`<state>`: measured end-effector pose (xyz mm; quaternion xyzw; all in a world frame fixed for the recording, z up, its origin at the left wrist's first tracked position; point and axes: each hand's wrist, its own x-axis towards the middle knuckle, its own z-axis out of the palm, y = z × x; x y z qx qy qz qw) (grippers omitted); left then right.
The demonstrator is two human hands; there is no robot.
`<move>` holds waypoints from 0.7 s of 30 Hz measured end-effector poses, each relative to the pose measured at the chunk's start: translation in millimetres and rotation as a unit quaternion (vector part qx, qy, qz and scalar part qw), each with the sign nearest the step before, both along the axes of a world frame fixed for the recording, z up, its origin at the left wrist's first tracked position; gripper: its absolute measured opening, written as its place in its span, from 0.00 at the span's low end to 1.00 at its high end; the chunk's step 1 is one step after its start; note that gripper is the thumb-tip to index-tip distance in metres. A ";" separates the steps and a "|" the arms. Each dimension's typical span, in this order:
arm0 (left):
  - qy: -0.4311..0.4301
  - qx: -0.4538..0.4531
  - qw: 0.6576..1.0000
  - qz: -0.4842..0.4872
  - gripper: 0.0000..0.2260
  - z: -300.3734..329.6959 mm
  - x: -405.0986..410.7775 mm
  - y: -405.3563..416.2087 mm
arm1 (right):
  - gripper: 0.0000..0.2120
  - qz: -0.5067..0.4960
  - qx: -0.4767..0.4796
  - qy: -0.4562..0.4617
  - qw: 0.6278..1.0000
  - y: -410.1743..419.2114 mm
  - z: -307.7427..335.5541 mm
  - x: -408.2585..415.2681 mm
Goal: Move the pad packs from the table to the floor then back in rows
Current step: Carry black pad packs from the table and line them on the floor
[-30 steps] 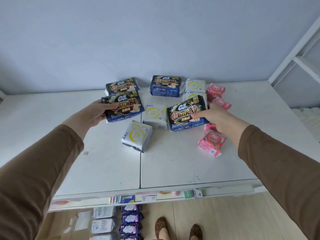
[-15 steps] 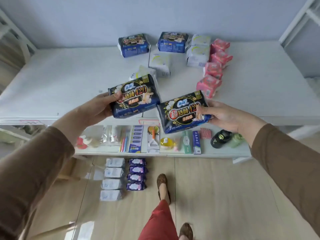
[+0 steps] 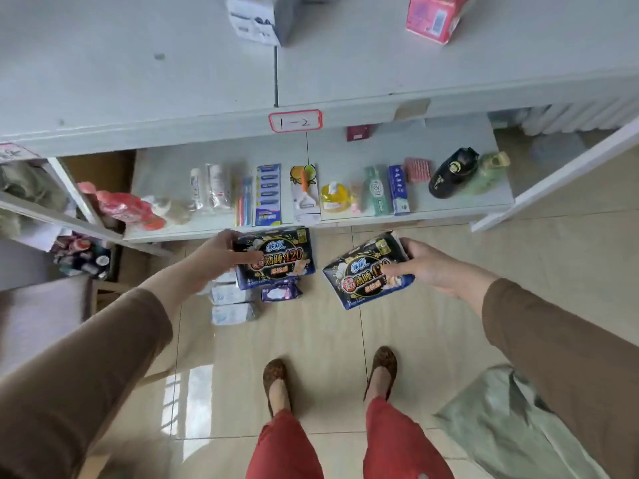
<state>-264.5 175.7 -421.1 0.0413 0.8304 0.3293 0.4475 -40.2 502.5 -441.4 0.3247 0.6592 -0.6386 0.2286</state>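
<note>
My left hand (image 3: 221, 252) grips a dark blue pad pack (image 3: 276, 259) by its left end, low over the floor. It hangs above a row of purple packs (image 3: 280, 292), next to several white packs (image 3: 232, 304) lying on the tiles. My right hand (image 3: 427, 262) holds a second dark blue pad pack (image 3: 366, 271) by its right end, tilted, above bare floor to the right. On the white table (image 3: 138, 81) above, the edge of a white pack (image 3: 257, 17) and of a pink pack (image 3: 434, 15) show at the top.
A lower shelf (image 3: 442, 209) under the table carries toothbrushes, toothpaste, a yellow bottle and a black bottle. My two feet (image 3: 328, 378) stand on beige tiles. A green cloth (image 3: 511, 426) lies at the lower right. A cluttered rack (image 3: 52, 209) stands at the left.
Both hands have carried the two dark blue packs down from table height to just above the floor. The view has tipped downward, so the table now fills only the top.
</note>
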 end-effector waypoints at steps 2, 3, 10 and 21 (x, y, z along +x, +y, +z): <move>0.036 -0.021 0.999 -0.014 0.24 -34.6 1.5 -11.8 | 0.21 -0.015 0.038 -0.008 0.999 -28.6 -32.8 3.3; 0.053 -0.032 0.998 -0.026 0.24 -53.2 1.9 -18.3 | 0.20 -0.019 0.057 -0.012 0.998 -42.9 -49.9 4.0; 0.161 -0.100 0.972 -0.137 0.24 -203.0 -10.5 -43.6 | 0.22 -0.013 0.154 -0.038 0.987 -120.2 -192.1 -8.8; 0.241 -0.083 0.948 -0.191 0.23 -422.4 -42.3 23.5 | 0.20 -0.026 0.273 0.000 0.962 -125.1 -412.7 -31.9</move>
